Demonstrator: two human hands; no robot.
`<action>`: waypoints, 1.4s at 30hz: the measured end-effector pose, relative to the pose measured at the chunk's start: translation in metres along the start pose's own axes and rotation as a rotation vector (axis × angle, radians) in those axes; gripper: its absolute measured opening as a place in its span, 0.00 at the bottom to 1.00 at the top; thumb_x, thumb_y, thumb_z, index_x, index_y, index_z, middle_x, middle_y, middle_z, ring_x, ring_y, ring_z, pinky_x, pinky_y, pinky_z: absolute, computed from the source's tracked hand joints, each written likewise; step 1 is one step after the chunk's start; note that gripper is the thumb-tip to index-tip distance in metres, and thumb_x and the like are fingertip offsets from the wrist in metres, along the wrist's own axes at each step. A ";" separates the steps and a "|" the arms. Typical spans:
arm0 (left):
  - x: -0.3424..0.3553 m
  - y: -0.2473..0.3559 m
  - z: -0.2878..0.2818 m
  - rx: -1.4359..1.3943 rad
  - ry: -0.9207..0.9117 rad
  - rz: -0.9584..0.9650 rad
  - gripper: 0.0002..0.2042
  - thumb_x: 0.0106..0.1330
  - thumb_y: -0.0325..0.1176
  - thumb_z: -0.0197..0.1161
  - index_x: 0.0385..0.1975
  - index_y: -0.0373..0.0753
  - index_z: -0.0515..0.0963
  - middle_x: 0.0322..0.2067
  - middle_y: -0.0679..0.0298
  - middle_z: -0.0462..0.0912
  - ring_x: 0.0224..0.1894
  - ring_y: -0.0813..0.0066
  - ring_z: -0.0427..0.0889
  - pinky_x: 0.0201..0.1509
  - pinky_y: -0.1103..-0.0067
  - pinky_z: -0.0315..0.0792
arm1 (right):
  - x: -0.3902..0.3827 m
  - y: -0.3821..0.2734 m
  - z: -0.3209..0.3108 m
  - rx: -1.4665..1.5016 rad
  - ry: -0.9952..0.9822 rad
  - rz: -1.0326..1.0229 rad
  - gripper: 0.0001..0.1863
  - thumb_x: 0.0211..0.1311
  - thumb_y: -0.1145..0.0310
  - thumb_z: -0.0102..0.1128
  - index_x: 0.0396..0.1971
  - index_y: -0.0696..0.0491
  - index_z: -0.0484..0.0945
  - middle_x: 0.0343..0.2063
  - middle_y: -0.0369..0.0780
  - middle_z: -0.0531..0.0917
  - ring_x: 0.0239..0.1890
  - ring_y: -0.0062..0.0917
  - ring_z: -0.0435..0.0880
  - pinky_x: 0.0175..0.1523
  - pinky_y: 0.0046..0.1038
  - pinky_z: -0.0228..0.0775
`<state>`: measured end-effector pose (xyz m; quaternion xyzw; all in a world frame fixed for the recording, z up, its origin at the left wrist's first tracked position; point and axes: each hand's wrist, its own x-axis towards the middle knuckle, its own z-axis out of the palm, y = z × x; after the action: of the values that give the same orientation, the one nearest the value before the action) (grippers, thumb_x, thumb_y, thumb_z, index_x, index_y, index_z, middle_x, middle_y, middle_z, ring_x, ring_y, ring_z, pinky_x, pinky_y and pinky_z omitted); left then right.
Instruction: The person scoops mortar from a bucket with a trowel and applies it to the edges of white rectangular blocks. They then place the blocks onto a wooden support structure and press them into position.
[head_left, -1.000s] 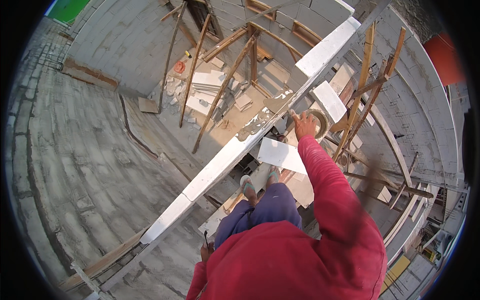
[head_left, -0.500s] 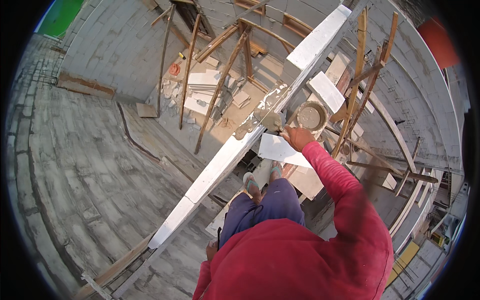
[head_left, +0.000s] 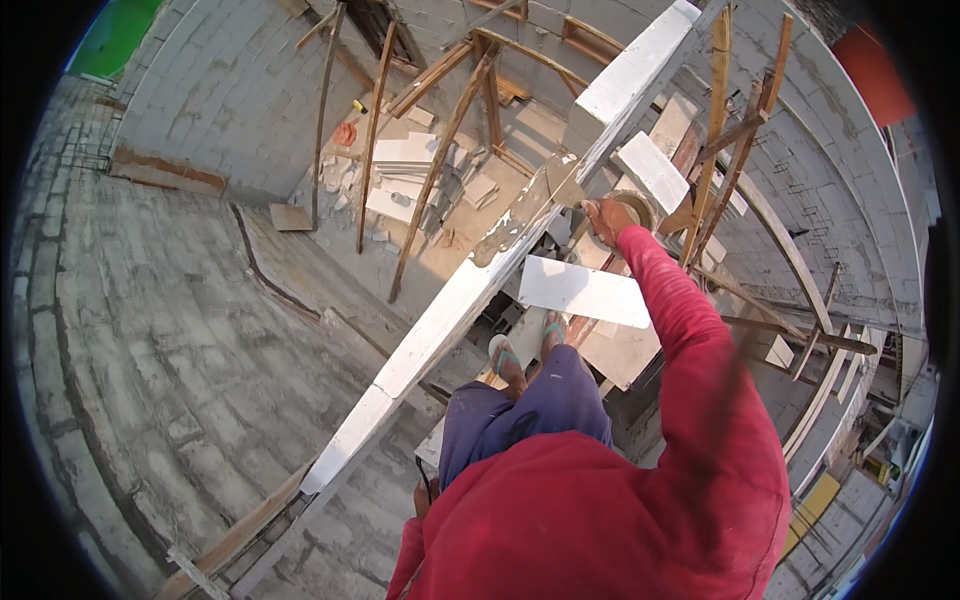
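Observation:
My right hand (head_left: pixel 607 220) is closed round the handle of a trowel. The trowel's blade (head_left: pixel 566 192) rests on the top of a narrow wall of white blocks (head_left: pixel 440 315), close to where a taller block (head_left: pixel 630 75) stands on it. Wet grey mortar (head_left: pixel 515 230) lies spread along the wall top just nearer than the blade. Behind my right hand is a round bucket (head_left: pixel 636 205), partly hidden by the hand. Low at my left side, my left hand (head_left: pixel 424 496) shows only in part beside my trousers, and its fingers are mostly hidden.
My sandalled feet stand on boards beside the wall, next to a white panel (head_left: pixel 585 292). Another white block (head_left: pixel 652 172) lies beyond the bucket. Wooden props (head_left: pixel 445 150) lean on the wall's far side, above stacked tiles (head_left: pixel 405 160) far below. More poles (head_left: pixel 722 120) rise at right.
My right hand and the trowel have moved farther along the wall top, toward the taller block. The mortar is drawn out more thinly, and the hand now covers part of the bucket.

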<state>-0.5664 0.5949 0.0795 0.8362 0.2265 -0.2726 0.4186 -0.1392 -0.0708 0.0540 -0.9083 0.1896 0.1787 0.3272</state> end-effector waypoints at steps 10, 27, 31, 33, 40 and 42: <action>0.014 -0.013 -0.011 0.093 -0.053 0.026 0.17 0.78 0.42 0.53 0.38 0.32 0.77 0.29 0.46 0.81 0.33 0.46 0.82 0.37 0.59 0.71 | -0.109 -0.080 0.077 0.295 -0.369 0.041 0.29 0.80 0.45 0.45 0.53 0.58 0.81 0.33 0.50 0.88 0.32 0.39 0.90 0.40 0.40 0.82; 0.008 0.014 -0.030 -0.030 -0.038 -0.218 0.13 0.73 0.37 0.63 0.45 0.31 0.81 0.29 0.60 0.84 0.31 0.72 0.79 0.37 0.66 0.74 | -0.209 -0.078 0.206 -0.068 -0.218 -0.227 0.26 0.80 0.48 0.48 0.61 0.54 0.74 0.38 0.58 0.86 0.40 0.58 0.86 0.47 0.52 0.78; 0.003 0.008 -0.024 -0.081 0.026 -0.207 0.12 0.72 0.35 0.63 0.46 0.32 0.82 0.32 0.60 0.86 0.33 0.72 0.81 0.38 0.68 0.74 | -0.227 -0.054 0.168 -0.169 -0.173 -0.278 0.24 0.79 0.52 0.48 0.58 0.56 0.76 0.37 0.58 0.87 0.39 0.57 0.87 0.49 0.53 0.78; 0.001 -0.005 -0.021 -0.053 0.012 -0.218 0.13 0.72 0.35 0.62 0.46 0.31 0.82 0.34 0.56 0.87 0.35 0.68 0.83 0.40 0.67 0.75 | -0.212 -0.053 0.137 -0.152 -0.183 -0.131 0.23 0.79 0.53 0.48 0.57 0.57 0.77 0.36 0.58 0.87 0.40 0.58 0.87 0.50 0.53 0.78; 0.021 -0.030 -0.005 0.168 0.033 -0.023 0.14 0.74 0.35 0.60 0.46 0.29 0.82 0.38 0.46 0.87 0.40 0.56 0.85 0.46 0.63 0.76 | -0.049 -0.108 0.035 -0.208 -0.372 -0.043 0.32 0.81 0.47 0.43 0.41 0.63 0.84 0.21 0.46 0.87 0.28 0.40 0.91 0.42 0.41 0.83; 0.018 -0.020 -0.004 0.009 0.039 -0.067 0.13 0.73 0.35 0.61 0.45 0.30 0.82 0.38 0.47 0.87 0.40 0.58 0.85 0.46 0.64 0.76 | -0.036 -0.127 0.035 -0.291 -0.419 -0.079 0.32 0.80 0.47 0.43 0.41 0.64 0.84 0.21 0.46 0.87 0.27 0.39 0.91 0.40 0.41 0.83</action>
<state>-0.5638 0.6119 0.0585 0.8352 0.2614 -0.2710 0.4009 -0.1188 0.0508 0.1117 -0.8957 0.0541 0.3756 0.2319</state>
